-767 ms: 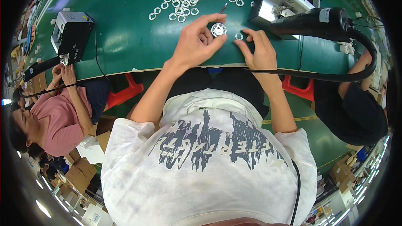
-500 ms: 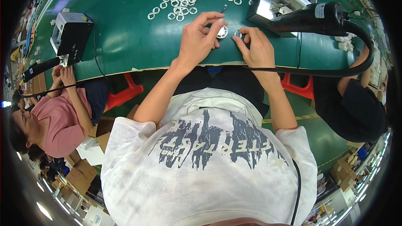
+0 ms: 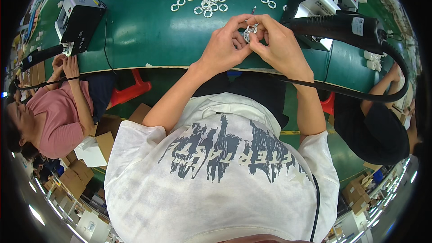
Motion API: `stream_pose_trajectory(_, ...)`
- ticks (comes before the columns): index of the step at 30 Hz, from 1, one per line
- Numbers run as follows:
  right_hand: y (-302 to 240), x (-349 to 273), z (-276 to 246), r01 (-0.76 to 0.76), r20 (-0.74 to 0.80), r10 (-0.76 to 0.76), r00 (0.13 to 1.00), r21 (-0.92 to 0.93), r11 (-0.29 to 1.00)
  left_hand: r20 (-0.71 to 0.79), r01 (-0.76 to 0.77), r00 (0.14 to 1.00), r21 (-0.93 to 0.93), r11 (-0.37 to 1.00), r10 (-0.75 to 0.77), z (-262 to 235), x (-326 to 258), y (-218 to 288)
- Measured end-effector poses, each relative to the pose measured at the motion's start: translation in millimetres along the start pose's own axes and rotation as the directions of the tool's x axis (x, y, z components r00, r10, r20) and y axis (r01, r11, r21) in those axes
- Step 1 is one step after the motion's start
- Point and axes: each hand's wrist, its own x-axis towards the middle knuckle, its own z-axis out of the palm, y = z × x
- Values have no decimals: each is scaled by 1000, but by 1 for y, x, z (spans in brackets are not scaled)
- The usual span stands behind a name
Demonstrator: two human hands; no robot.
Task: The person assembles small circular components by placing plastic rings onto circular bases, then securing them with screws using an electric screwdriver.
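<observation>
Above the front part of the green table (image 3: 148, 40), my two hands meet around a small round white part (image 3: 247, 37). My left hand (image 3: 223, 47) grips this part between thumb and fingers. A white ring (image 3: 252, 29) with a square opening is pinched in my right hand (image 3: 280, 47), against the round part. A short thin dark stub with a pale tip (image 3: 254, 9) sticks up beyond my fingers; its lower end is hidden. Just beyond my hands, several loose white rings (image 3: 208, 12) of the same look lie in a spread pile.
At right stands a black and silver machine (image 3: 317, 6), with a thick black handle (image 3: 342, 27) and cable (image 3: 402, 69) reaching close to my right hand. A similar machine (image 3: 76, 22) is at left, where a person in pink (image 3: 63, 117) works. Another person in black (image 3: 373, 126) sits at right.
My right hand has moved left and up with its ring, bringing it to the round part in my left hand. The hands were apart before. The view has shifted slightly.
</observation>
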Motion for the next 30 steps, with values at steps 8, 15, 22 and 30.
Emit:
stream_pose_trajectory(8, -7, 2, -10, 22, 110, -12, 994, -86, 996, 56, 47, 997, -1, 999, -47, -3, 2, 5)
stream_pose_trajectory(15, -7, -6, -13, -92, 100, 104, 990, -121, 988, 3, 49, 999, -69, 996, -49, -1, 0, 3)
stream_pose_trajectory(22, -3, -49, -11, 109, -296, -149, 943, -148, 983, 80, 57, 995, -83, 995, -51, -2, 4, 5)
stream_pose_trajectory(30, -4, -55, -76, 259, -746, -397, 534, -303, 917, 61, 94, 994, -148, 984, -86, -1, 2, 1)
